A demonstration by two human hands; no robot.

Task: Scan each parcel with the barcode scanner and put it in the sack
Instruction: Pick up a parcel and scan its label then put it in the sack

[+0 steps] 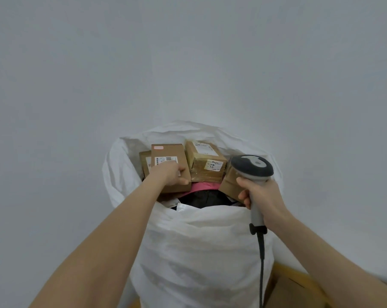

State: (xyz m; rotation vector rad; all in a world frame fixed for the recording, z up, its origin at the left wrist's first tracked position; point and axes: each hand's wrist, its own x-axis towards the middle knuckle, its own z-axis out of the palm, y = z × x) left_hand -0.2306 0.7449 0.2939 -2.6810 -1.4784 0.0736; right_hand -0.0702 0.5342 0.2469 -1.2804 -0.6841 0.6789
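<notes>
Two bare arms reach over a white sack (201,252) that stands against a pale wall (188,63), packed to its mouth with parcels. The left arm stretches forward, nearly straight. The left hand (172,174) lies palm down on a flat brown parcel (168,154) at the far left of the sack's mouth, its fingers (181,170) relaxed across the printed label, resting on the cardboard rather than curling round it. That parcel lies on top of the pile, overlapping another box (144,161) by the left rim.

The right arm bends in from the lower right. The right hand (262,196) grips the grey handle of the scanner (252,166), fingers wrapped round it. The scanner's dark head hovers above the sack's right rim, and its black cable (261,263) hangs down the sack's near side.

A taped box (202,161) with white labels sits in the far middle of the mouth, just beside the flat parcel. A brown packet (229,185) leans under the scanner head. Pink wrapping (202,187) and a dark bag (203,200) show beneath them near the front rim. A cardboard carton (295,290) stands at the sack's lower right.
</notes>
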